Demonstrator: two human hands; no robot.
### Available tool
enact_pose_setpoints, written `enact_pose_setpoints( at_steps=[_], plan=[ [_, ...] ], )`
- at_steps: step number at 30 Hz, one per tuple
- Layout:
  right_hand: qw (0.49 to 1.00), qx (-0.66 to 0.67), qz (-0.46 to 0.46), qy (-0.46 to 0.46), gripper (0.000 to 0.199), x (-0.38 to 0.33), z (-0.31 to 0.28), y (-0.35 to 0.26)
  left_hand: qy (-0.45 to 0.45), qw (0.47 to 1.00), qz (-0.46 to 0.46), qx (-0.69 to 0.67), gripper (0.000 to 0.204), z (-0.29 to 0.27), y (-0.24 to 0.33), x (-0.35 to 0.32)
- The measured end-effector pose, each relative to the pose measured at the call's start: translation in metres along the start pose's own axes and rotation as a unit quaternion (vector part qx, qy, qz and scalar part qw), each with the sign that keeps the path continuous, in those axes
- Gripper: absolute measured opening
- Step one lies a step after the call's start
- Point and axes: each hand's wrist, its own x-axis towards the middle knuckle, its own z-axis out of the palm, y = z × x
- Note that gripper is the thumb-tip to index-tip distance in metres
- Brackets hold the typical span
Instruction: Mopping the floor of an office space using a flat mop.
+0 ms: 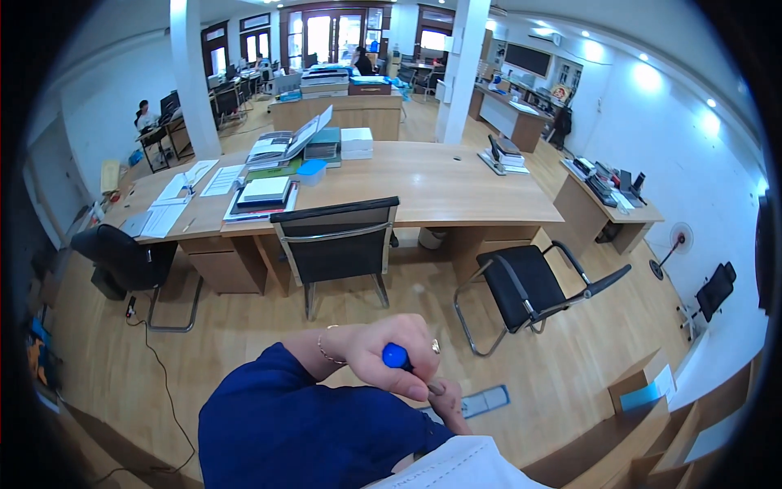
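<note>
A flat mop reaches down to the wooden floor, its pale blue-edged mop head [486, 401] lying flat just right of my hands. My left hand [399, 350], with a ring and a bracelet, is wrapped round the top of the mop handle [396, 355], where a round blue end cap shows. Lower on the handle, my right hand [447, 401] is closed round the pole, partly hidden behind my left hand. My left arm, in a navy sleeve [301, 416], crosses in front of me. Most of the pole is hidden by my hands.
A long desk [423, 179] with papers and folders stands ahead. Before it are a black mesh chair [334, 240], a black armchair [525, 285] and another chair [122, 253] at left. A cable [163, 367] trails across the floor. Wooden shelving [668, 432] borders the lower right.
</note>
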Motion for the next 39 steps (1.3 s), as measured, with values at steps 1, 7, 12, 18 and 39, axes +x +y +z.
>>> enact_pose_setpoints(
  at_steps=[1, 7, 12, 18, 39],
  plan=[
    [1.000, 0.000, -0.003, -0.004, 0.019, 0.010, 0.006, -0.009, 0.016, 0.999, -0.004, 0.034, 0.018, -0.002, 0.010, -0.002],
    [0.974, 0.079, -0.170, -0.124, 0.021, 0.063, 0.055, -0.032, 0.101, 0.991, 0.045, 0.078, 0.016, 0.013, 0.044, -0.013],
    [0.946, 0.102, -0.217, -0.218, 0.015, 0.096, 0.050, -0.025, 0.141, 0.969, 0.059, 0.195, 0.019, 0.034, 0.012, -0.014],
    [0.968, 0.175, -0.170, -0.064, 0.024, 0.080, -0.006, 0.000, 0.118, 0.940, -0.015, 0.321, 0.023, 0.065, -0.084, -0.002],
    [0.923, 0.247, -0.247, 0.161, 0.022, -0.020, -0.110, -0.125, 0.074, 0.894, -0.278, 0.344, 0.026, 0.035, -0.307, -0.072]
  ],
)
